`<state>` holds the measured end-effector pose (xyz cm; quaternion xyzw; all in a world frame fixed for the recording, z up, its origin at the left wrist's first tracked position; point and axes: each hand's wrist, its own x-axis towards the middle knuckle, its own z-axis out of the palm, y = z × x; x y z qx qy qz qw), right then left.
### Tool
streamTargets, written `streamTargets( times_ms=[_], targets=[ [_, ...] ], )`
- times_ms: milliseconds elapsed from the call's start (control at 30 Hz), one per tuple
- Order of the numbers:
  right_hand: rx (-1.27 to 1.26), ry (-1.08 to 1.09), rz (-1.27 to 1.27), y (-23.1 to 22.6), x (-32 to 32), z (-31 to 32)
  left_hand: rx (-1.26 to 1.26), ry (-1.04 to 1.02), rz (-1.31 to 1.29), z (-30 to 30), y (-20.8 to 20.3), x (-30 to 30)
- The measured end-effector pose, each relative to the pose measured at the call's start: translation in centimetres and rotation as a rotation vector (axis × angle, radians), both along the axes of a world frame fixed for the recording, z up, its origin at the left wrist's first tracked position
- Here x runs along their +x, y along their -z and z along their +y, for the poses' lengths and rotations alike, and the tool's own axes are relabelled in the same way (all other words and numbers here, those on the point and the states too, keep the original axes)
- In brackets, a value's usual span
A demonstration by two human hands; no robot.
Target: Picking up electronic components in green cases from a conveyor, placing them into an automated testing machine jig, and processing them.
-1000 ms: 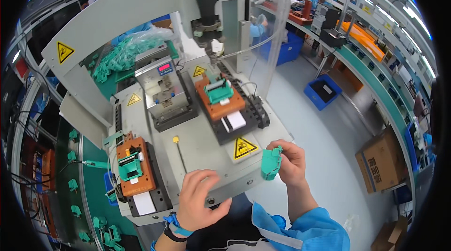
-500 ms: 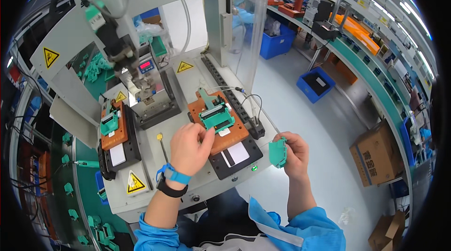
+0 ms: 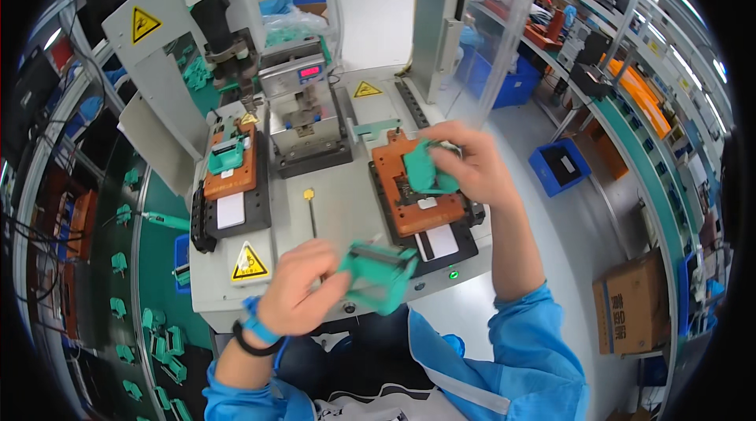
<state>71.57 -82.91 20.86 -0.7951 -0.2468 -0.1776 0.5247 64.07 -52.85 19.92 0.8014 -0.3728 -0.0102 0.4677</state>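
My left hand is closed on the edge of a green plastic housing with a dark bar along its top, held before the machine's front edge and smeared by motion. My right hand pinches a smaller green plastic piece just above the right-hand orange fixture block. Metal detail shows in this block's recess; whether the piece touches it I cannot tell. On the left-hand orange fixture block sits another green housing. A blue strap and a black band circle my left wrist.
A metal press station with a red display stands between the blocks. A yellow-tipped rod rises from the machine top. Several green parts lie on the left bench. A clear panel edges the machine; blue bins are to the right.
My left hand has lifted the green housing off the right-hand block and drawn it toward me. My right hand has carried its green piece inward over that block. The view has shifted.
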Motion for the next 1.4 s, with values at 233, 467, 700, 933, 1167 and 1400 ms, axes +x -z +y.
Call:
streamTargets(
  times_ms=[233,467,700,933,1167,1400],
  targets=[
    [-0.742,-0.118,-0.056,-0.7,2.8,1.1,-0.129,-0.682,0.388,17.9,2.7,-12.5],
    [-0.604,0.041,0.042,2.0,-0.8,4.0,-0.616,-1.784,0.125,31.1,5.7,-25.6],
    [-0.704,0.204,-0.243,3.1,-1.5,3.4,-0.660,-2.278,0.089,47.0,13.3,-42.6],
    [-0.766,0.361,-0.521,1.4,-4.5,6.3,-0.339,-2.930,0.226,54.3,21.5,-55.9],
    [-0.715,0.379,-0.622,0.5,-5.9,10.0,0.101,-2.899,0.149,54.9,23.2,-51.0],
    [-0.668,0.289,-0.649,0.8,-5.7,12.7,0.033,-2.663,0.248,54.3,19.7,-47.0]
  ],
)
